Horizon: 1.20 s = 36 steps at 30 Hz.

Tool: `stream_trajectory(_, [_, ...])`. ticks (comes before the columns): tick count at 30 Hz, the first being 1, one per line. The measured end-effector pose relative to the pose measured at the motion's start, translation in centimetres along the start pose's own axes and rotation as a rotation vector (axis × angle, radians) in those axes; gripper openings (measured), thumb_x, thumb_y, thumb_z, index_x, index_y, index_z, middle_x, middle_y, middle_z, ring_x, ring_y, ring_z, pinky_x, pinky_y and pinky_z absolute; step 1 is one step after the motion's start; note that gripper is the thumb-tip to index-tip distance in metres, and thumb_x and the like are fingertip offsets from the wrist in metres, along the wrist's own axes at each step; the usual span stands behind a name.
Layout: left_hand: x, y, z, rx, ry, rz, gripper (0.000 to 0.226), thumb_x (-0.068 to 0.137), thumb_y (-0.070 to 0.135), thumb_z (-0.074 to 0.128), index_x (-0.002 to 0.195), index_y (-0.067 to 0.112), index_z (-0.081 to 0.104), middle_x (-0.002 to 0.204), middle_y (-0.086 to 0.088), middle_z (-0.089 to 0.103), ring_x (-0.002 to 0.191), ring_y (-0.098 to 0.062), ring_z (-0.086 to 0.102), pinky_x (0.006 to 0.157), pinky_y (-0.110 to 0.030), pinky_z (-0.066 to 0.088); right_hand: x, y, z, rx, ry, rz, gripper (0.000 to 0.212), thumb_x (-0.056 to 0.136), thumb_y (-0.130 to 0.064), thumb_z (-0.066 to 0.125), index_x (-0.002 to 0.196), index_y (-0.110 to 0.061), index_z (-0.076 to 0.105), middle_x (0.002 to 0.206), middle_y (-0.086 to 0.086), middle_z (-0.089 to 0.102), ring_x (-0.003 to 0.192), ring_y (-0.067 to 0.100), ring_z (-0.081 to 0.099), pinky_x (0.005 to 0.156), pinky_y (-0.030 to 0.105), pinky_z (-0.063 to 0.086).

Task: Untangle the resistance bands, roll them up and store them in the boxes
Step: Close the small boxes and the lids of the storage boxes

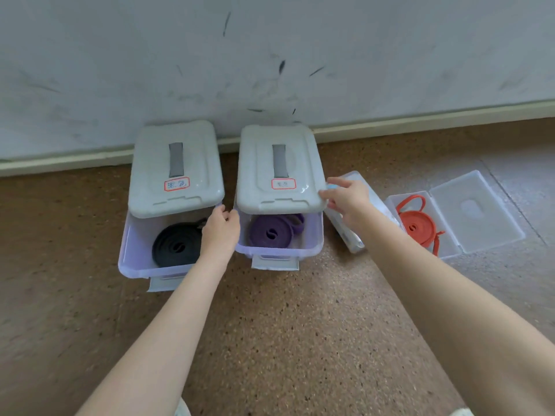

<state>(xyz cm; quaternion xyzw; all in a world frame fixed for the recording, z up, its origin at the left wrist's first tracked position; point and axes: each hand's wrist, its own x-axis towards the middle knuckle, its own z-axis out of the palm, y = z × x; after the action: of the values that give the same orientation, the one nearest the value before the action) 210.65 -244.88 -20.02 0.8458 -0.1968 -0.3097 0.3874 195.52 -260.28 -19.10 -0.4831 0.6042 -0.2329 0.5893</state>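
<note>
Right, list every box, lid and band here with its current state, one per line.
Left box: part open, lid slid back.
Black band: rolled, inside left box.
Middle box: part open, lid pushed back.
Purple band: rolled, inside middle box.
Clear case: open, hinged lid flat.
Red band: coiled inside, one end over the edge.
Left hand: on middle box's rim.
Right hand: on middle lid's corner.

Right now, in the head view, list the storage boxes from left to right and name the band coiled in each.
Left box with the black band → middle box with the purple band → clear flat box with the orange band.
</note>
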Motion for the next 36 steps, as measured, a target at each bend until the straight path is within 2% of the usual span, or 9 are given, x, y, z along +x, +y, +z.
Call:
stream_trajectory(4, [0.9,0.7,0.2,-0.277,-0.116,-0.115,0.038,0.100,0.033,0.037,0.132,0.017,0.048,0.130,-0.002,0.053,0.123,-0.023,0.045,0.103,-0.036,0.037,-2.7,2.7,-3.0,0.034,-0.182,0.090,0.047,0.081,0.009,0.062,0.125,-0.004,0.055,0.111,0.010,0.062,0.082,0.011,0.061,0.051,0.013,0.051])
stream_trajectory(8, [0.7,0.5,0.3,-0.185,-0.117,-0.070,0.039,0.097,0.033,0.044,0.129,0.010,0.049,0.117,-0.006,0.057,0.101,-0.018,0.054,0.083,-0.031,0.044,-2.9,3.0,-2.3,-0.179,-0.195,-0.009,0.049,0.082,0.002,0.065,0.128,-0.007,0.054,0.119,0.012,0.062,0.103,0.022,0.061,0.085,0.033,0.054])
stream_trajectory(11, [0.2,0.2,0.1,0.024,-0.094,-0.026,0.040,0.093,0.023,0.054,0.129,0.008,0.045,0.125,-0.011,0.054,0.108,-0.024,0.055,0.085,-0.033,0.047,-3.4,2.7,-1.6,-0.267,-0.175,-0.027,0.052,0.081,0.001,0.063,0.131,-0.009,0.052,0.124,0.014,0.060,0.113,0.026,0.057,0.097,0.045,0.048])
stream_trajectory(16, [-2.6,0.8,-0.1,0.068,-0.066,0.050,0.043,0.090,0.018,0.058,0.129,0.011,0.041,0.130,-0.011,0.052,0.116,-0.026,0.052,0.093,-0.037,0.044,-5.1,3.2,-1.4,-0.456,-0.053,-0.195,0.049,0.082,-0.013,0.068,0.128,-0.010,0.052,0.125,0.011,0.061,0.115,0.024,0.057,0.096,0.039,0.046])
stream_trajectory(19, [-4.0,1.6,-0.6,0.055,0.026,0.157,0.042,0.088,0.016,0.061,0.125,0.014,0.041,0.129,-0.008,0.052,0.116,-0.024,0.052,0.088,-0.031,0.042,-6.4,3.4,-1.7,-0.373,0.026,-0.262,0.046,0.082,-0.010,0.066,0.126,-0.011,0.054,0.122,0.011,0.063,0.113,0.021,0.059,0.096,0.039,0.047])
stream_trajectory(22, [-5.5,1.3,-0.7,0.148,0.086,0.145,0.037,0.089,0.018,0.059,0.122,0.010,0.044,0.123,-0.010,0.056,0.111,-0.025,0.054,0.079,-0.027,0.038,-8.0,4.4,-2.3,-0.411,0.063,-0.312,0.034,0.082,-0.008,0.064,0.115,-0.013,0.061,0.108,0.007,0.070,0.094,0.016,0.064,0.082,0.036,0.053])
stream_trajectory(27, [-6.4,-1.1,0.1,0.295,0.075,0.079,0.026,0.092,0.024,0.056,0.109,0.007,0.049,0.116,-0.012,0.057,0.100,-0.020,0.053,0.074,-0.023,0.036,-9.0,5.3,-1.9,-0.675,0.047,-0.301,0.021,0.085,-0.015,0.059,0.104,-0.016,0.066,0.096,0.005,0.070,0.092,0.023,0.063,0.068,0.033,0.049])
stream_trajectory(32, [-4.5,-1.2,0.1,0.385,0.105,0.192,0.030,0.091,0.018,0.056,0.119,0.009,0.052,0.116,-0.009,0.058,0.107,-0.022,0.055,0.081,-0.028,0.043,-7.6,3.7,-0.4,-0.768,0.057,-0.318,0.027,0.087,-0.016,0.055,0.113,-0.016,0.062,0.095,0.010,0.067,0.090,0.030,0.060,0.072,0.036,0.047])
stream_trajectory(36, [-2.9,-0.3,0.6,0.418,0.004,0.211,0.040,0.090,0.016,0.058,0.127,0.010,0.042,0.123,-0.010,0.055,0.113,-0.025,0.055,0.088,-0.033,0.047,-6.4,3.2,0.2,-0.828,0.034,-0.219,0.031,0.088,-0.020,0.056,0.119,-0.017,0.056,0.104,0.007,0.062,0.087,0.024,0.053,0.067,0.031,0.040])
